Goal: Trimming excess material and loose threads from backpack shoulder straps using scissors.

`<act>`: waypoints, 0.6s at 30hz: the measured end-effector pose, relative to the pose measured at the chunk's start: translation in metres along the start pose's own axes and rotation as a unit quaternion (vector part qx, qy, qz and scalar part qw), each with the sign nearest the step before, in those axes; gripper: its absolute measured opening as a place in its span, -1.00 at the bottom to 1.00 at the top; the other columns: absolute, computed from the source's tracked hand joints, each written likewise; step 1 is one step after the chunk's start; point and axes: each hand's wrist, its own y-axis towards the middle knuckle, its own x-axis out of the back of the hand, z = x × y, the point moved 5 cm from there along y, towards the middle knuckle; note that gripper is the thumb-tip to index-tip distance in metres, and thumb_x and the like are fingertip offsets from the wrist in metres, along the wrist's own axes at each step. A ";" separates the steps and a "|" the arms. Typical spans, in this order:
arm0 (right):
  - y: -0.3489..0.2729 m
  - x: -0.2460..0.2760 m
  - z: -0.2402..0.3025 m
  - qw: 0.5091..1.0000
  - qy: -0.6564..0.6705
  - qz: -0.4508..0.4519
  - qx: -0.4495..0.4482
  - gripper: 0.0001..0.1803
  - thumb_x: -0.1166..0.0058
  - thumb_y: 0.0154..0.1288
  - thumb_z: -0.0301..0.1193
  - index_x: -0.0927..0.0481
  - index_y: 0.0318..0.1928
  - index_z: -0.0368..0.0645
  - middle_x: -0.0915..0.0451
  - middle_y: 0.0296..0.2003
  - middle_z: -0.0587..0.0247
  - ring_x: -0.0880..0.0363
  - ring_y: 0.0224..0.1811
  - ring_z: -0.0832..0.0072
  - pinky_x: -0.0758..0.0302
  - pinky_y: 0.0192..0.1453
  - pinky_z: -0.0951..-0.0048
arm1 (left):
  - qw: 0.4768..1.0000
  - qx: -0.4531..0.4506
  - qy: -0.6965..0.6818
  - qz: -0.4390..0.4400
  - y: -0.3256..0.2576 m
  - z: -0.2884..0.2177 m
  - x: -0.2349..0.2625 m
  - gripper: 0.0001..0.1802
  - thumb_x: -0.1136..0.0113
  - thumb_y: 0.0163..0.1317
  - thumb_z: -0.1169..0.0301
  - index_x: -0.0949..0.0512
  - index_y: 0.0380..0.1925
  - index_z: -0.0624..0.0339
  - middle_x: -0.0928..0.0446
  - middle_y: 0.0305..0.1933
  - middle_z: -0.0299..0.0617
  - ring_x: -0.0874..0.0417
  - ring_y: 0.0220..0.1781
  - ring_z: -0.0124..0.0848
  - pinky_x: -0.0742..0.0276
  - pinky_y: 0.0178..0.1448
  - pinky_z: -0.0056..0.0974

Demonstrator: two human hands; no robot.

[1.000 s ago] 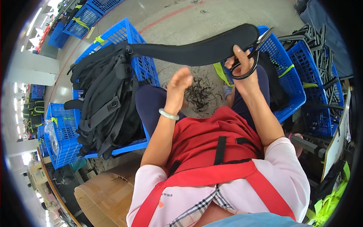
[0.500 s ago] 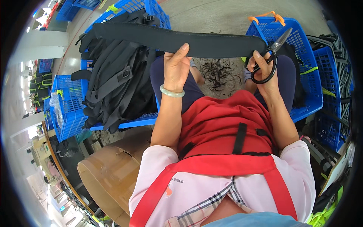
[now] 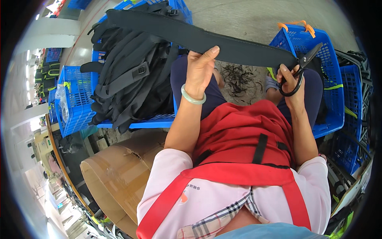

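Observation:
A long black padded strap (image 3: 242, 51) stretches across in front of me, its far end reaching over the pile at the left. My left hand (image 3: 201, 65) grips its lower edge near the middle, thumb on top. At the strap's right end my right hand (image 3: 291, 79) holds a pair of scissors (image 3: 292, 88) with black handles, and its thumb also touches the strap. The metal blades point up and to the right, past the strap's end. Whether the blades are fully closed is hard to make out.
To the left, a blue basket (image 3: 137, 125) overflows with black straps (image 3: 127, 79). Another blue basket (image 3: 338, 107) stands at the right beside my knee. Black scraps (image 3: 237, 79) litter the floor between my feet. A cardboard box (image 3: 119, 171) is near my left elbow.
The strap now slants more steeply down to the right. My right hand and the scissors sit lower and farther right in view; my left hand has also shifted right. The whole view has moved somewhat.

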 end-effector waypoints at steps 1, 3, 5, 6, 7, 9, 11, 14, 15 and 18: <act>0.000 -0.002 0.000 1.000 0.003 0.005 0.000 -0.66 -0.27 0.21 -0.42 -0.28 -0.45 -0.03 -0.50 -0.57 0.30 -0.43 -0.57 0.61 -0.28 -0.51 0.62 | 1.000 -0.003 0.004 -0.002 0.000 -0.001 -0.001 -0.81 -0.17 0.21 0.64 -0.66 -0.25 0.14 -0.65 -0.16 -0.23 -0.63 -0.05 -0.40 -0.47 0.18 -0.22; -0.003 -0.003 0.004 0.999 0.038 -0.010 0.023 -0.61 -0.29 0.19 -0.45 -0.23 -0.44 -0.03 -0.48 -0.57 0.30 -0.43 -0.56 0.60 -0.29 -0.50 0.62 | 0.999 -0.001 -0.022 -0.043 -0.002 -0.002 0.002 -0.82 -0.16 0.23 0.61 -0.65 -0.23 0.13 -0.64 -0.16 -0.25 -0.63 -0.06 -0.42 -0.47 0.18 -0.25; -0.002 0.000 0.007 0.999 0.036 -0.003 0.027 -0.62 -0.29 0.19 -0.45 -0.24 -0.44 -0.03 -0.46 -0.58 0.32 -0.43 -0.56 0.60 -0.29 -0.49 0.62 | 0.998 0.004 -0.033 -0.061 -0.001 -0.008 0.000 -0.84 -0.17 0.25 0.57 -0.63 -0.22 0.11 -0.64 -0.17 -0.27 -0.63 -0.07 -0.41 -0.48 0.17 -0.26; -0.001 0.003 0.007 1.000 0.013 0.003 0.021 -0.62 -0.28 0.19 -0.45 -0.24 -0.44 -0.02 -0.45 -0.58 0.32 -0.43 -0.56 0.60 -0.29 -0.48 0.62 | 0.994 0.007 -0.042 -0.099 -0.001 -0.011 0.003 -0.85 -0.18 0.25 0.55 -0.62 -0.21 0.12 -0.64 -0.17 -0.27 -0.63 -0.07 -0.40 -0.48 0.17 -0.25; 0.000 0.008 0.009 1.000 -0.010 0.008 0.014 -0.63 -0.27 0.20 -0.45 -0.24 -0.45 -0.02 -0.45 -0.58 0.33 -0.42 -0.56 0.60 -0.29 -0.48 0.61 | 0.989 0.009 -0.051 -0.137 -0.002 -0.014 0.007 -0.86 -0.19 0.25 0.53 -0.62 -0.21 0.12 -0.64 -0.16 -0.27 -0.63 -0.06 -0.39 -0.49 0.16 -0.24; 0.000 0.019 0.012 0.998 -0.044 0.054 -0.011 -0.81 -0.17 0.24 -0.42 -0.39 -0.36 -0.15 -0.44 -0.56 0.35 -0.42 -0.50 0.62 -0.30 -0.39 0.57 | 0.988 0.011 -0.060 -0.139 -0.005 -0.015 0.007 -0.88 -0.20 0.24 0.51 -0.61 -0.22 0.14 -0.62 -0.13 -0.25 -0.63 -0.07 -0.37 -0.51 0.14 -0.24; 0.002 0.029 0.020 0.998 -0.027 0.056 0.014 -0.79 -0.12 0.25 -0.40 -0.49 -0.18 -0.25 -0.45 -0.50 0.37 -0.39 -0.50 0.64 -0.28 -0.38 0.58 | 0.990 0.042 -0.082 -0.109 -0.007 -0.015 0.005 -0.86 -0.20 0.23 0.52 -0.60 -0.20 0.19 -0.61 -0.10 -0.21 -0.63 -0.08 -0.36 -0.52 0.12 -0.23; 0.005 0.041 0.007 0.995 -0.074 0.047 -0.045 -0.68 -0.12 0.25 -0.37 -0.50 -0.04 -0.28 -0.47 -0.39 0.39 -0.38 -0.47 0.68 -0.27 -0.38 0.62 | 0.991 0.080 -0.086 -0.058 -0.011 -0.009 0.000 -0.82 -0.22 0.22 0.52 -0.59 -0.16 0.23 -0.60 -0.09 -0.16 -0.63 -0.10 -0.34 -0.55 0.09 -0.21; 0.004 0.047 -0.002 0.980 -0.171 0.033 -0.097 -0.67 -0.12 0.25 -0.38 -0.49 -0.02 -0.27 -0.48 -0.35 0.39 -0.38 -0.45 0.70 -0.28 -0.37 0.63 | 0.991 0.086 -0.087 -0.055 -0.011 -0.005 0.000 -0.82 -0.22 0.22 0.52 -0.59 -0.16 0.23 -0.60 -0.09 -0.16 -0.63 -0.10 -0.34 -0.55 0.09 -0.21; -0.019 -0.001 -0.009 0.970 -0.186 0.155 -0.027 -0.70 -0.12 0.24 -0.53 -0.46 -0.01 -0.24 -0.50 -0.28 0.37 -0.48 -0.28 0.66 -0.42 -0.17 0.61 | 0.990 0.133 -0.051 0.000 -0.016 0.008 -0.005 -0.80 -0.24 0.21 0.51 -0.59 -0.14 0.24 -0.60 -0.09 -0.14 -0.63 -0.08 -0.32 -0.56 0.08 -0.19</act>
